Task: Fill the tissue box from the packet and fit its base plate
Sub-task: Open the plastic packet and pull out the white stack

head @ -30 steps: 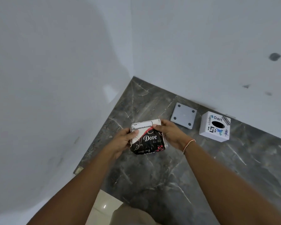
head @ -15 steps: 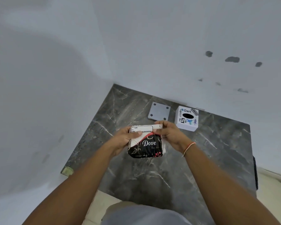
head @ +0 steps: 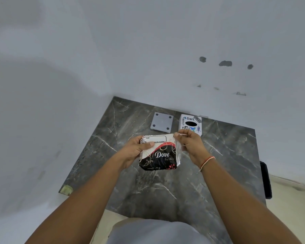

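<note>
Both hands hold a tissue packet (head: 161, 155), black, white and red with "Dove" printed on it, above the middle of a dark marble table (head: 165, 191). My left hand (head: 136, 149) grips the packet's left side with the thumb across its top. At the packet's upper right corner my right hand (head: 189, 144) pinches and pulls the clear wrapper outward. The white cube tissue box (head: 190, 124) with stickers and a dark oval slot stands at the table's back, just beyond my right hand. A grey square base plate (head: 161, 122) with dark corner pads lies flat to its left.
White walls close in the table at the back and left. A yellowish patch (head: 66, 189) marks the table's front left corner. A black object (head: 265, 179) hangs off the table's right edge. Pale floor shows at right and below.
The view has shifted, so the table now sits more square. My right hand has moved from the packet's top middle to its right corner, stretching the wrapper outward. Box and plate stay put.
</note>
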